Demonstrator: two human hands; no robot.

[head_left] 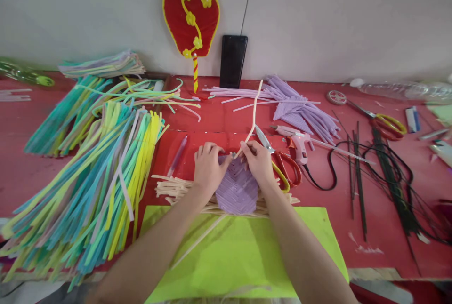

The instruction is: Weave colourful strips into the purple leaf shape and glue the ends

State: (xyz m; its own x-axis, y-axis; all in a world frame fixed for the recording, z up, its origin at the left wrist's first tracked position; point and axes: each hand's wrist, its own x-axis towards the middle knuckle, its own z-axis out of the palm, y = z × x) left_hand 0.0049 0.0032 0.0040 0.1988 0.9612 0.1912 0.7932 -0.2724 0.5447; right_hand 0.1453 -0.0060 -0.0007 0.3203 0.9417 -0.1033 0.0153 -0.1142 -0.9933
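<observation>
A purple fan-shaped piece made of pipe cleaners [237, 193] lies between my hands, its wide end toward me. At its top left edge my left hand [211, 166] is closed, thumb and fingers pinching the tip. My right hand [259, 160] grips a cream pipe cleaner [254, 111] between thumb and finger at the tip of the purple piece. Its free end rises up and away, bent partway along. Under the purple piece lies a bundle of cream pipe cleaners [173, 187]. Just right of my right hand are scissors [290, 170] with red and yellow handles.
Multicoloured pipe cleaners [102, 186] fill the left side. Purple pipe cleaners [303, 111] lie at the back, near a phone [233, 61] and a red apple-shaped ornament [190, 21]. A pink glue gun [300, 146], dark stems [391, 181] and more scissors [388, 125] are rightward. A green sheet [226, 257] lies in front.
</observation>
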